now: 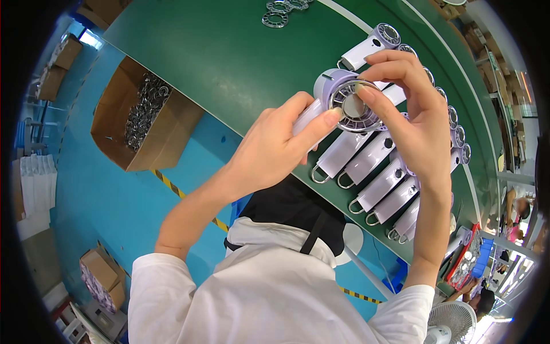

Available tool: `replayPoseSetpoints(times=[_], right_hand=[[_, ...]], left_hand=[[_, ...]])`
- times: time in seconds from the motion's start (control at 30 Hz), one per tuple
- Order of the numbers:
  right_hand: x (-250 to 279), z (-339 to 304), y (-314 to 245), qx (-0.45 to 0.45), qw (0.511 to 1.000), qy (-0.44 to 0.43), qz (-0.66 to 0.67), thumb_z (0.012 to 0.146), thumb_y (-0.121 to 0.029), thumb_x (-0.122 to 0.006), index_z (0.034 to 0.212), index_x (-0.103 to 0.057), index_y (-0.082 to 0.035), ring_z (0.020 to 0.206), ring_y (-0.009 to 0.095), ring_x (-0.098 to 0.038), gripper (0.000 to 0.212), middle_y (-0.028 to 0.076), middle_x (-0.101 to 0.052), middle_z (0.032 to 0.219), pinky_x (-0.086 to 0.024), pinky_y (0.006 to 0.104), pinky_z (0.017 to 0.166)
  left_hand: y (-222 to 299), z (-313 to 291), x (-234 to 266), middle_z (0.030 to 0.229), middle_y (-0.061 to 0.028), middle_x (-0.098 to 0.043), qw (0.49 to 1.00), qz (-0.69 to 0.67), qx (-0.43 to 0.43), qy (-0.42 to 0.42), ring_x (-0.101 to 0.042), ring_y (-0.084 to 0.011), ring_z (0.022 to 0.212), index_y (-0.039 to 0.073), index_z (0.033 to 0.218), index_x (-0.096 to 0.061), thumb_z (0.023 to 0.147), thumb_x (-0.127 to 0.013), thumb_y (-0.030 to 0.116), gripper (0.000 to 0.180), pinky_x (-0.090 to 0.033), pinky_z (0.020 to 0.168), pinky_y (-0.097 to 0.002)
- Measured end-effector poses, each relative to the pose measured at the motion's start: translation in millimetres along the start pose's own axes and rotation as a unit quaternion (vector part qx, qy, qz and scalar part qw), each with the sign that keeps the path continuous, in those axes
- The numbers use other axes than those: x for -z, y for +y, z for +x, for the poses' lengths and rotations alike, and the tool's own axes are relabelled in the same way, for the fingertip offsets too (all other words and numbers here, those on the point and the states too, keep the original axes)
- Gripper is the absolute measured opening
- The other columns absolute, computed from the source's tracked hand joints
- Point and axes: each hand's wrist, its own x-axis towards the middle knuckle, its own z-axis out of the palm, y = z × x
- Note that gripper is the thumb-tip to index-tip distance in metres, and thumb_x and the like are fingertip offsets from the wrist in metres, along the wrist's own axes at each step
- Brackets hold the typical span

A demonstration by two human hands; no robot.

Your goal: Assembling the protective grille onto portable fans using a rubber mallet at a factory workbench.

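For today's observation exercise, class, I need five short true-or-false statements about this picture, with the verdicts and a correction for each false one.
1. The left hand holds a lilac-and-white plastic handheld fan with a round silver grille. True.
2. The right hand is well away from that fan. False: its fingers touch the fan's round head.
3. More lilac-and-white handheld fans lie on the smooth green tabletop. True.
4. The open brown cardboard box left of the tabletop contains only white paper. False: it contains shiny silver metal pieces.
5. Black-and-yellow striped tape runs across the blue floor. True.
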Motion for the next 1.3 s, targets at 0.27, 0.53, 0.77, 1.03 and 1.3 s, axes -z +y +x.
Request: replayPoseSetpoints(times=[0.27, 0.53, 0.77, 1.03, 1.3], right_hand=[[2, 5, -5, -0.015, 0.998, -0.057, 0.004, 0.086, -0.002, -0.070, 0.100, -0.064, 0.003, 0.104, 0.018, -0.061, 0.016, 0.010, -0.062, 0.112, -0.046, 0.0320, 0.097], [1, 5, 2, -0.048, 0.992, -0.068, 0.096, 0.086, -0.001, -0.070, 0.098, -0.065, 0.001, 0.104, 0.019, -0.061, 0.013, 0.010, -0.063, 0.112, -0.046, 0.0330, 0.098], [-8, 0, 13, -0.055, 0.994, -0.062, 0.066, 0.086, -0.011, -0.073, 0.111, -0.064, -0.001, 0.110, 0.021, -0.060, 0.029, 0.010, -0.063, 0.117, -0.045, 0.0347, 0.101], [5, -13, 9, -0.194, 0.935, -0.204, 0.216, 0.084, -0.014, -0.078, 0.142, -0.045, -0.003, 0.116, 0.022, -0.059, 0.067, 0.015, -0.057, 0.128, -0.047, 0.0327, 0.099], [11, -24, 28, -0.150, 0.968, -0.165, 0.113, 0.087, -0.039, -0.073, 0.136, -0.048, 0.001, 0.100, 0.026, -0.065, 0.068, 0.018, -0.066, 0.109, -0.052, 0.0350, 0.088]], left_hand=[[1, -1, 1, 0.065, -0.0066, -0.058, 1.000, -0.012, -0.003, -0.019, -0.058, -0.0138, 0.052, 0.000, 0.088, -0.052, 0.098, -0.054, 0.051, 0.052, -0.045, 0.048, -0.0290], [1, 0, 2, 0.061, -0.0077, -0.057, 1.000, 0.013, -0.007, -0.028, -0.057, -0.0152, 0.050, 0.000, 0.086, -0.051, 0.098, -0.052, 0.051, 0.053, -0.045, 0.048, -0.0304], [-2, 0, 3, 0.059, -0.0080, -0.056, 0.999, 0.027, -0.006, -0.031, -0.056, -0.0164, 0.048, 0.000, 0.084, -0.052, 0.101, -0.048, 0.049, 0.052, -0.044, 0.047, -0.0313], [3, -5, 14, 0.063, -0.0088, -0.058, 0.998, 0.062, -0.007, -0.023, -0.056, -0.0166, 0.049, -0.001, 0.087, -0.054, 0.101, -0.048, 0.048, 0.051, -0.044, 0.048, -0.0318], [3, 14, 6, 0.067, -0.0032, -0.060, 0.995, -0.018, 0.092, -0.027, -0.055, -0.0105, 0.052, 0.003, 0.099, -0.062, 0.102, -0.046, 0.044, 0.044, -0.043, 0.047, -0.0246]])
